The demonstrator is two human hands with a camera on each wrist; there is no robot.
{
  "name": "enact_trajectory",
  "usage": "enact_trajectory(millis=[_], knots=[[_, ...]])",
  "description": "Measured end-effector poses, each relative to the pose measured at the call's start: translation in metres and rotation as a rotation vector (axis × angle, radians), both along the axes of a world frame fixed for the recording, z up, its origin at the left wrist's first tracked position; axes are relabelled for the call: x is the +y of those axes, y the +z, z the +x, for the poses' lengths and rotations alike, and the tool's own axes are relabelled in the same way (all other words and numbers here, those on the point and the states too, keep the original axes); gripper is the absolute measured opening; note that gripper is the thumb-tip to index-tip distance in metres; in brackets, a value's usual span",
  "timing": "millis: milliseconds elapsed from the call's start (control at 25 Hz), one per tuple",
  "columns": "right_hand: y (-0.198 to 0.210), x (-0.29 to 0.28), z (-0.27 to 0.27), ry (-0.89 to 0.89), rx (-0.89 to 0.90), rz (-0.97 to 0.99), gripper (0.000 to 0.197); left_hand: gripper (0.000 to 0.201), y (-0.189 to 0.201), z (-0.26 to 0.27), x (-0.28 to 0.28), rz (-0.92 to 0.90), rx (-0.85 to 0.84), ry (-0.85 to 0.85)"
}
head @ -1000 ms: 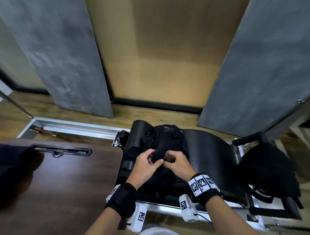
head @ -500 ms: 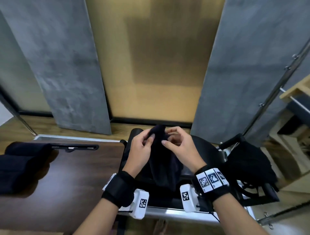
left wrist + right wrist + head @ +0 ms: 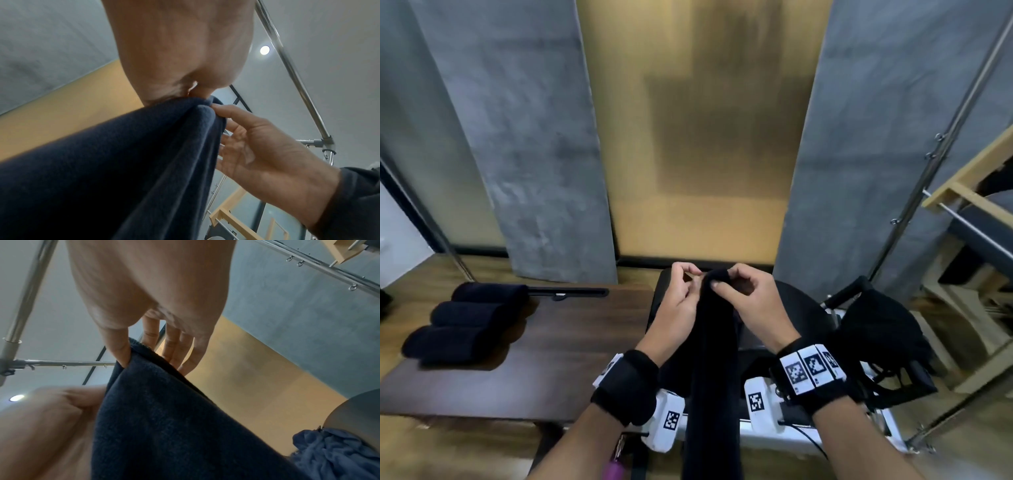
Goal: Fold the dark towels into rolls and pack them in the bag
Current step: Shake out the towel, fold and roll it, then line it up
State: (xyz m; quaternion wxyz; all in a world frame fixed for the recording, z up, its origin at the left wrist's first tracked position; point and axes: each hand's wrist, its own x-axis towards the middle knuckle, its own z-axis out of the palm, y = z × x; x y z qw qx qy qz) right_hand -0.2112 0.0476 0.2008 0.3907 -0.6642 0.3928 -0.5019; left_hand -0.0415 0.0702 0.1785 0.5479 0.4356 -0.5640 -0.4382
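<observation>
A dark navy towel [image 3: 715,359] hangs lengthwise between my forearms, held up by its top edge. My left hand [image 3: 693,279] pinches that edge from the left, and my right hand [image 3: 717,282] pinches it from the right, thumb in front and fingers behind. The left wrist view shows the left hand [image 3: 195,92] closed on the bunched towel [image 3: 123,162]. In the right wrist view the right hand [image 3: 139,353] clamps the towel [image 3: 164,418]. Three rolled dark towels [image 3: 472,322] lie on the wooden table [image 3: 571,359] at the left. A black bag [image 3: 876,335] sits at the right.
A black curved pad [image 3: 801,308] on a white metal frame stands below the hands. Slanted metal poles [image 3: 935,144] and a wooden frame [image 3: 962,185] rise at the right. Grey panels and a tan wall stand behind.
Both hands have lifted the towel off the black pad and up to chest height. It now hangs stretched out long, and the rolled towels have come into view.
</observation>
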Motion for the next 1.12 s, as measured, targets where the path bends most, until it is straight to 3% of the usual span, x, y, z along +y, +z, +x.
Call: enact_trajectory(millis=[80,160,320,400,560,760,880,1040,1120], knots=[[0.005,0.013,0.012,-0.010,-0.005,0.006,0.030,0.043,0.004,0.010,0.017,-0.030,-0.045,-0.005],[0.009,0.025,0.025,-0.007,-0.011,0.032,0.032,0.055,0.006,0.022,0.032,-0.110,-0.148,-0.003],[0.015,0.047,0.052,0.043,-0.020,0.042,0.006,0.027,0.011,0.062,0.059,-0.201,-0.132,0.092],[0.013,0.062,0.073,0.034,0.044,0.060,0.010,0.021,0.014,0.089,0.078,-0.225,-0.149,0.111],[0.008,0.097,0.121,0.037,0.087,0.183,0.029,0.021,0.014,0.141,0.110,-0.274,-0.297,0.140],[0.018,0.142,0.180,0.083,0.053,0.393,0.031,0.022,0.007,0.206,0.146,-0.296,-0.276,0.084],[0.023,0.168,0.212,0.114,0.005,0.404,0.021,0.021,0.001,0.236,0.166,-0.357,-0.277,-0.002],[0.019,0.192,0.255,0.079,-0.111,0.313,0.024,0.021,-0.009,0.271,0.193,-0.371,-0.299,-0.059],[0.016,0.201,0.273,0.076,-0.177,0.306,0.028,0.037,-0.011,0.291,0.208,-0.263,-0.213,-0.015]])
